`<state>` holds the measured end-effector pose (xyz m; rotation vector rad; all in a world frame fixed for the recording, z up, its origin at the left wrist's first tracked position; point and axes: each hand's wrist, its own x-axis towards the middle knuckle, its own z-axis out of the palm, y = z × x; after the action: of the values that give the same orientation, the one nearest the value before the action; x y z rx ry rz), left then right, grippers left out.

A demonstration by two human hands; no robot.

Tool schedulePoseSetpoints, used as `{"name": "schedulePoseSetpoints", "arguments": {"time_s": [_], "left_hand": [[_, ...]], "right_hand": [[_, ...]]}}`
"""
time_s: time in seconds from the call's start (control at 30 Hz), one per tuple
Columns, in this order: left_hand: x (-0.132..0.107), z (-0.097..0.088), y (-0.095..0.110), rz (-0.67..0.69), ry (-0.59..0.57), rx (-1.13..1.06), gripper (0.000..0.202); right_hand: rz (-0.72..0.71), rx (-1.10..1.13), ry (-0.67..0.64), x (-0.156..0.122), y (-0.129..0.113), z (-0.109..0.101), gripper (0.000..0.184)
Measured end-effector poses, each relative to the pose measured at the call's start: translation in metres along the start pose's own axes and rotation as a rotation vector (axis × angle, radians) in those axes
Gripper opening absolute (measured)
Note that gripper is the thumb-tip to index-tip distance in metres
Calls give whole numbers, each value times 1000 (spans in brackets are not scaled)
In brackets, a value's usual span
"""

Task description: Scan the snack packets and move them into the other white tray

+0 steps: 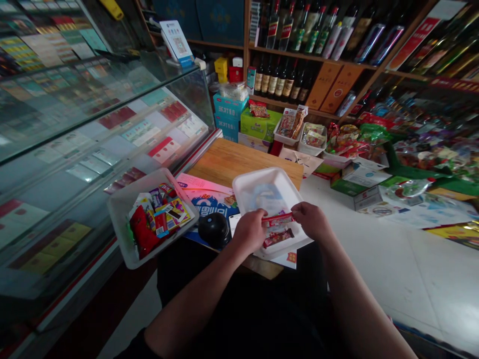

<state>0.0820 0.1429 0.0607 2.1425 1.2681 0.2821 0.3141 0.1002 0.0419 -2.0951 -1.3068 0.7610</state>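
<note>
Pinching a red-wrapped snack stick (pixel 277 218) between our left hand (pixel 249 230) and right hand (pixel 310 221), over a white foam tray (pixel 255 180).
Both grips pressed together; one flat packet (pixel 278 238) lies in that tray, a colourful packet heap (pixel 155 219) fills the white plastic tray (pixel 129 188).

A glass display counter (pixel 93 119) holds what look like cigarette packs (pixel 164 149); bottles (pixel 280 77) line wooden shelves (pixel 310 56).

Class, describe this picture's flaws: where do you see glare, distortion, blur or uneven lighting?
Head view: the wide lens bends the wooden shelves so they lean toward the centre; glare streaks the glass counter; a pinkish glow falls on the wooden board; the red wrapper between the left hand and right hand looks fairly sharp; the bottom edge falls dark.
</note>
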Motion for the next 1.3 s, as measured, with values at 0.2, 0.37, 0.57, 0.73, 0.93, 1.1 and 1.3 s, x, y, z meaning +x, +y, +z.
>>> {"name": "schedulePoseSetpoints", "arguments": {"time_s": [0.2,0.37,0.57,0.73,0.93,1.1,1.3], "left_hand": [[-8,-34,-8,-94,113,-227,28],[-17,-54,-25,-93,85,-466,25],[-25,-69,-44,-155,96,-501,14],[-33,-84,-45,-93,206,-374,13],[-37,-106,-55,29,289,-245,15],[-38,-115,-73,46,375,-153,20],[-39,-125,-95,49,376,-72,28]], "right_hand": [[18,457,4,2,-13,6,27],[29,593,-24,4,-28,13,32],[1,594,-107,-1,-39,19,33],[-48,477,-50,-3,-44,25,32],[-137,537,-24,-5,-67,32,34],[-203,507,-1,5,-91,46,27],[-272,422,-2,30,-107,69,25]]}}
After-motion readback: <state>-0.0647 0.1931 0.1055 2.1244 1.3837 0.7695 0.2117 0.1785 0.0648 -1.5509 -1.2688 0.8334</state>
